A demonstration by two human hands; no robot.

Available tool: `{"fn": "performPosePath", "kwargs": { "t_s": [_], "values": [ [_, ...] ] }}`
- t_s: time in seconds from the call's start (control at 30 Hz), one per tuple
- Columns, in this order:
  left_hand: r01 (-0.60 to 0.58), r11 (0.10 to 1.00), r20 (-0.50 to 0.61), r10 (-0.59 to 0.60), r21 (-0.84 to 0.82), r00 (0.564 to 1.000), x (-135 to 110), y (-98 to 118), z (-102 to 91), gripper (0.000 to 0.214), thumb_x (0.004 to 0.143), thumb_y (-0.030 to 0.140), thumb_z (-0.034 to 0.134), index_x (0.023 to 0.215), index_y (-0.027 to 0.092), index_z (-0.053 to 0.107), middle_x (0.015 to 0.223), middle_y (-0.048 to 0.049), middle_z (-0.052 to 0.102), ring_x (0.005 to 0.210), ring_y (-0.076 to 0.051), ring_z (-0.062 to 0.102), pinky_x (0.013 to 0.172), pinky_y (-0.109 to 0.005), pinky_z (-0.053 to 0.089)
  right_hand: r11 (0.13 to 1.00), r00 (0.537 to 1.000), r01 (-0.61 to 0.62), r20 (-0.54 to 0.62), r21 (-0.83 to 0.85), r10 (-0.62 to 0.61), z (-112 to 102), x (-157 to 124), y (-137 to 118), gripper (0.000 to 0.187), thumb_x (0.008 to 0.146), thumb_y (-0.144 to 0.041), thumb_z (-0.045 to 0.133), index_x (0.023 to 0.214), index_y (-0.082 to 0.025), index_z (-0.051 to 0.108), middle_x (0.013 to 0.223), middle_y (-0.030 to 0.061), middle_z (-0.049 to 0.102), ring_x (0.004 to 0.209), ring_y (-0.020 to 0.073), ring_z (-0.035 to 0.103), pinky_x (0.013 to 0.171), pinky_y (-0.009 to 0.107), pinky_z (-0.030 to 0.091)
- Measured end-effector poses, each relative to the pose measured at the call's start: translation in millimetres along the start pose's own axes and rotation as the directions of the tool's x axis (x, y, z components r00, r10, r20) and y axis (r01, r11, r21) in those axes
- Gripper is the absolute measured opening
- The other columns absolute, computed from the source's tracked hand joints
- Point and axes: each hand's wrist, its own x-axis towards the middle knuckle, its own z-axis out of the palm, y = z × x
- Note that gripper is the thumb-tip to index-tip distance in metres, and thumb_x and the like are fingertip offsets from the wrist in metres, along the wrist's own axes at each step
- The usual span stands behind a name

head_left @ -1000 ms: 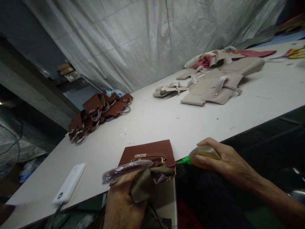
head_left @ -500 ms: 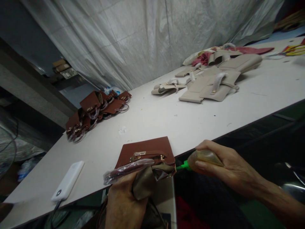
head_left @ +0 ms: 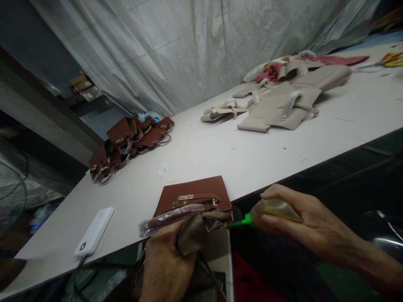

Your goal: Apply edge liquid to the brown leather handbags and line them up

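Note:
A brown handbag (head_left: 197, 191) lies over the near table edge, its handle (head_left: 170, 219) wrapped in clear plastic and its olive lining (head_left: 192, 235) pulled out. My left hand (head_left: 168, 262) is closed on the bag at the lining and handle; its fingertips are hidden beneath the material. In my right hand (head_left: 292, 214) is a squeeze bottle (head_left: 275, 211) of amber liquid, thumb and fingers wrapped round it. The bottle's green nozzle (head_left: 242, 220) points left, with its tip at the bag's right edge by the lining. Whether liquid comes out cannot be made out.
Brown handbags (head_left: 126, 144) are piled at the table's far left. Beige bag pieces (head_left: 278, 107) lie at the back right, near yellow-handled tools (head_left: 393, 59). A white power bank (head_left: 94, 231) with a cable rests at the near left. A grey sheet (head_left: 189, 54) hangs behind the table (head_left: 201, 155).
The view has shifted slightly. My left hand keeps its hold on the bag, and the bottle in my right hand stays close to the bag's edge with little movement.

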Motion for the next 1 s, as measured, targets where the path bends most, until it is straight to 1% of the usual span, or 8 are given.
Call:
{"fn": "performPosePath", "kwargs": {
  "t_s": [0.07, 0.17, 0.3, 0.43, 0.6, 0.7, 0.87, 1.0],
  "values": [
    [-0.002, 1.0, 0.002, 0.002, -0.001, 1.0, -1.3, 0.4, 0.3, 0.024, 0.083, 0.025, 0.065, 0.102, 0.036, 0.076, 0.099, 0.0068, 0.077, 0.091, -0.021, 0.073, 0.072, -0.03, 0.061, 1.0, 1.0, 0.017, -0.009, -0.021, -0.017, 0.0, -3.2, -0.9, 0.029, 0.085, -0.051, 0.062, 0.092, -0.023, 0.061, 0.075, 0.0012, 0.065, 0.063, 0.0169, 0.059, 0.055, 0.028, 0.046],
    [-0.051, 0.999, -0.001, 0.051, -0.007, 0.999, -2.9, 0.1, 0.8, 0.022, 0.082, 0.023, 0.066, 0.099, 0.033, 0.077, 0.097, 0.0061, 0.078, 0.089, -0.02, 0.073, 0.07, -0.029, 0.061, 0.999, 0.998, 0.018, 0.057, 0.031, -0.019, 1.4, -6.1, -2.9, 0.029, 0.083, -0.049, 0.065, 0.098, -0.024, 0.061, 0.076, 0.0003, 0.065, 0.062, 0.0168, 0.06, 0.055, 0.028, 0.048],
    [-0.083, 0.996, -0.038, 0.082, -0.02, 0.996, -4.4, -0.9, 1.1, 0.023, 0.081, 0.021, 0.067, 0.1, 0.032, 0.076, 0.101, 0.0049, 0.077, 0.095, -0.02, 0.073, 0.077, -0.03, 0.061, 0.999, 0.999, 0.039, -0.026, -0.016, -0.039, 4.0, -8.2, -5.5, 0.03, 0.083, -0.052, 0.064, 0.091, -0.023, 0.061, 0.071, 0.0006, 0.064, 0.058, 0.0164, 0.058, 0.05, 0.027, 0.047],
    [-0.068, 0.997, -0.015, 0.067, -0.039, 0.998, -5.8, -1.7, -0.1, 0.031, 0.082, 0.02, 0.066, 0.109, 0.034, 0.074, 0.106, 0.0055, 0.076, 0.099, -0.02, 0.071, 0.08, -0.03, 0.061, 0.998, 0.997, 0.05, 0.057, 0.043, -0.052, 4.7, -14.6, -8.0, 0.031, 0.082, -0.052, 0.065, 0.097, -0.025, 0.062, 0.075, 0.001, 0.065, 0.058, 0.0174, 0.06, 0.05, 0.028, 0.05],
    [-0.047, 0.999, -0.025, 0.046, -0.024, 0.999, -6.1, -3.0, -0.1, 0.026, 0.082, 0.022, 0.068, 0.104, 0.034, 0.075, 0.101, 0.005, 0.077, 0.096, -0.021, 0.071, 0.08, -0.032, 0.06, 0.997, 0.997, 0.072, -0.015, -0.016, -0.073, 5.9, -21.1, -9.3, 0.026, 0.084, -0.05, 0.064, 0.091, -0.025, 0.063, 0.073, 0.0014, 0.065, 0.057, 0.0169, 0.06, 0.047, 0.026, 0.048],
    [-0.031, 0.999, 0.011, 0.031, -0.022, 0.999, -6.4, -4.7, 1.7, 0.028, 0.081, 0.021, 0.068, 0.104, 0.035, 0.075, 0.099, 0.0059, 0.077, 0.092, -0.02, 0.072, 0.081, -0.034, 0.06, 0.995, 0.994, 0.093, 0.046, 0.032, -0.095, 6.7, -24.0, -10.3, 0.028, 0.083, -0.051, 0.065, 0.097, -0.026, 0.064, 0.08, 0.0015, 0.067, 0.059, 0.017, 0.061, 0.049, 0.026, 0.051],
    [-0.062, 0.998, -0.034, 0.061, -0.014, 0.998, -8.8, -5.0, 2.1, 0.027, 0.081, 0.022, 0.067, 0.104, 0.035, 0.075, 0.097, 0.0056, 0.077, 0.091, -0.022, 0.071, 0.083, -0.037, 0.059, 0.997, 0.996, 0.077, 0.054, -0.002, -0.077, 7.1, -29.2, -10.8, 0.024, 0.088, -0.048, 0.062, 0.096, -0.026, 0.062, 0.076, -0.0002, 0.063, 0.06, 0.0154, 0.059, 0.051, 0.024, 0.051],
    [-0.092, 0.996, -0.039, 0.091, -0.02, 0.995, -9.0, -2.1, 1.0, 0.028, 0.078, 0.018, 0.067, 0.1, 0.035, 0.076, 0.093, 0.0065, 0.076, 0.088, -0.02, 0.071, 0.087, -0.036, 0.058, 0.991, 0.991, 0.132, 0.041, -0.022, -0.131, 6.9, -35.6, -9.7, 0.026, 0.084, -0.047, 0.066, 0.103, -0.029, 0.063, 0.095, 0.0011, 0.069, 0.071, 0.0188, 0.066, 0.057, 0.024, 0.055]
  ]
}}
